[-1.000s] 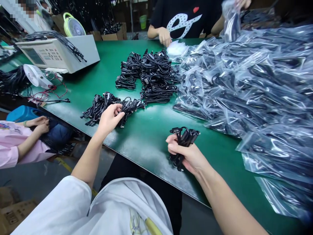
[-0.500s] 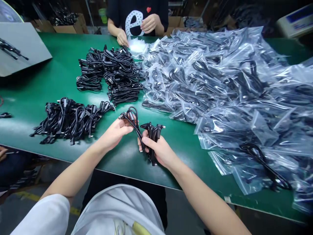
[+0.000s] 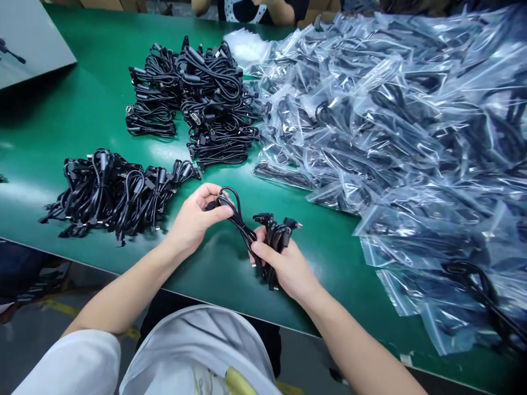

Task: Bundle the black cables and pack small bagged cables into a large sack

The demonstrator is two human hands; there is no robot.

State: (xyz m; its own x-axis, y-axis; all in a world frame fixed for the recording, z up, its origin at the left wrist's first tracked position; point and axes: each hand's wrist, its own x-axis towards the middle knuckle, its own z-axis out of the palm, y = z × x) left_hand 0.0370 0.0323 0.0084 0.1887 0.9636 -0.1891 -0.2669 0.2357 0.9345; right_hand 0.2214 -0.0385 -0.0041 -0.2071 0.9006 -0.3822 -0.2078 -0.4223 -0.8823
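Observation:
My left hand [image 3: 194,218] pinches a looped black cable [image 3: 231,207] just above the green table [image 3: 90,109]. The loop runs down into a bundle of black cables [image 3: 275,237] that my right hand [image 3: 284,264] grips in a fist, plugs sticking up past the thumb. Both hands sit close together near the table's front edge. A loose heap of black cables [image 3: 111,189] lies a little to the left of my left hand.
A larger pile of coiled black cables [image 3: 197,99] lies farther back. Clear plastic bags holding cables [image 3: 391,137] cover the right half of the table. A grey machine's corner [image 3: 28,44] shows at the far left. Another person's arms [image 3: 263,8] show at the far edge.
My left hand left the near heap with one cable and brought it over to the bundle in my right hand. The view has dipped down toward the table.

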